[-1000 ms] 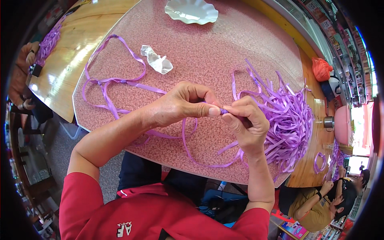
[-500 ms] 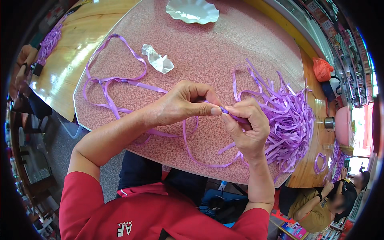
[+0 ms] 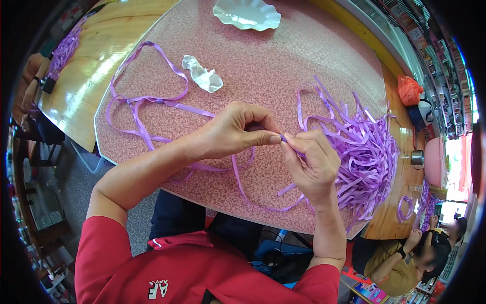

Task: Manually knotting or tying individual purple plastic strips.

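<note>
Both my hands meet above the middle of the pink-covered table (image 3: 263,66), thumbs and fingertips pinching a purple ribbon between them. My left hand (image 3: 243,130) is closed on the ribbon from the left. My right hand (image 3: 316,164) pinches it from the right, its fingers curled. The exact spot held is mostly hidden by the fingertips. From my hands a length of purple ribbon (image 3: 238,177) hangs down onto the table. More knotted ribbon (image 3: 183,83) lies in loose loops to the left. A big heap of purple ribbons (image 3: 369,157) rests beside my right hand.
A white scalloped plate (image 3: 248,14) sits at the far edge, with a crumpled clear plastic piece (image 3: 203,75) nearer. On the wooden table at right are a red plastic bag (image 3: 409,89), a metal cup (image 3: 417,158) and a pink basin (image 3: 434,162). Other people sit at both sides.
My fingers have shifted slightly on the ribbon; the right fingers are a little more closed together. The view has moved a little, and the rest lies as before.
</note>
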Tool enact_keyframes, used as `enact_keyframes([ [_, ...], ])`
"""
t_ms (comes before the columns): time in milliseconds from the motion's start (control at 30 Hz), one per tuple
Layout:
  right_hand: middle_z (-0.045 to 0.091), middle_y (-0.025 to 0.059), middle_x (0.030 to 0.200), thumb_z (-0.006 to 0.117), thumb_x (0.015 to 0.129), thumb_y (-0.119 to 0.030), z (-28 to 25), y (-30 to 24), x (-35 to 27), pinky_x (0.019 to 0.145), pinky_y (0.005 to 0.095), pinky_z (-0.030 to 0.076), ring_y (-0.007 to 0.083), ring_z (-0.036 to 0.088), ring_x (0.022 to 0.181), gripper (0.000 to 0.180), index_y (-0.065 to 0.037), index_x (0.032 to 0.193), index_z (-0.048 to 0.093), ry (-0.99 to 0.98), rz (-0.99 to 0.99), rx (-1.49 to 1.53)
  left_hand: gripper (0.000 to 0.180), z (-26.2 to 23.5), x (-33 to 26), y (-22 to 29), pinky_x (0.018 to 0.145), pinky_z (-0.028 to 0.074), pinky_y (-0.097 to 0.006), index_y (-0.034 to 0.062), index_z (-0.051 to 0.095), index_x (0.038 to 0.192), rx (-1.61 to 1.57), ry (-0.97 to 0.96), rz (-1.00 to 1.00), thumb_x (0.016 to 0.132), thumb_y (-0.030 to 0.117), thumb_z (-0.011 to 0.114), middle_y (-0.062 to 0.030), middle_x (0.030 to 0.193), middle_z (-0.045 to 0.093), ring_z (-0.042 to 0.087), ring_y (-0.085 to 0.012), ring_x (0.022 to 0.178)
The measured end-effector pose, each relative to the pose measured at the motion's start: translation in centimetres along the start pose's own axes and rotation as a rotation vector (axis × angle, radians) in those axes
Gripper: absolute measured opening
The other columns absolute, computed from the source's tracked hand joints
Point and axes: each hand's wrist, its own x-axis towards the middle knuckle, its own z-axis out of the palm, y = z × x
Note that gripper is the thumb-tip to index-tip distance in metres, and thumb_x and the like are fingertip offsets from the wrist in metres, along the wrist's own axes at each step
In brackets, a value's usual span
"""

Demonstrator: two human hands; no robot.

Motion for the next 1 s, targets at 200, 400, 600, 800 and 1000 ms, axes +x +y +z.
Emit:
enact_keyframes([
  [200,0.064,0.0085,0.08,0.074,0.077,0.006,0.14,-0.16,0.01,0.054,0.0238,0.045,0.0137,0.059,0.066,0.017,0.001,0.092,0.069,0.007,0.074,0.002,0.017,-0.11,0.11,-0.4,0.071,0.046,-0.021,0.001,0.067,0.092,-0.069,0.017,-0.035,0.09,0.018,0.071,0.002,0.084,0.062,0.055,-0.0032,0.081],
  [400,0.065,0.0079,0.082,0.075,0.079,0.003,0.56,0.07,-0.1,0.055,0.0232,0.044,0.0125,0.059,0.067,0.016,0.002,0.094,0.07,0.063,0.056,0.009,0.019,-0.15,0.04,0.21,0.073,0.047,-0.021,0.0027,0.067,0.093,-0.207,0.022,-0.076,0.09,0.021,0.071,0.0018,0.088,0.064,0.057,-0.0041,0.083],
  [600,0.064,0.0084,0.083,0.075,0.08,0.003,0.76,-0.21,-0.03,0.056,0.0234,0.045,0.0132,0.059,0.067,0.017,0.001,0.096,0.069,0.085,0.04,-0.033,0.019,-0.22,0.08,-0.16,0.076,0.047,-0.022,0.0032,0.066,0.097,-0.217,0.017,-0.061,0.09,0.02,0.07,0.0016,0.09,0.064,0.057,-0.0046,0.086],
  [800,0.064,0.008,0.082,0.073,0.081,0.003,0.34,-0.34,0.09,0.056,0.0241,0.044,0.0139,0.058,0.067,0.015,0.001,0.095,0.069,0.073,0.092,-0.014,0.018,-0.28,0.02,0.04,0.079,0.046,-0.021,0.0026,0.065,0.101,-0.243,-0.029,-0.044,0.093,0.018,0.067,0.0014,0.096,0.064,0.056,-0.0044,0.089],
  [1000,0.064,0.0077,0.081,0.073,0.082,0.002,0.35,0.04,-0.02,0.057,0.0242,0.043,0.0142,0.058,0.068,0.014,0.001,0.095,0.069,0.085,0.062,0.022,0.016,-0.03,-0.01,0.18,0.078,0.045,-0.021,0.0029,0.065,0.099,-0.259,-0.027,-0.032,0.092,0.018,0.067,0.0015,0.094,0.063,0.057,-0.0048,0.09],
])
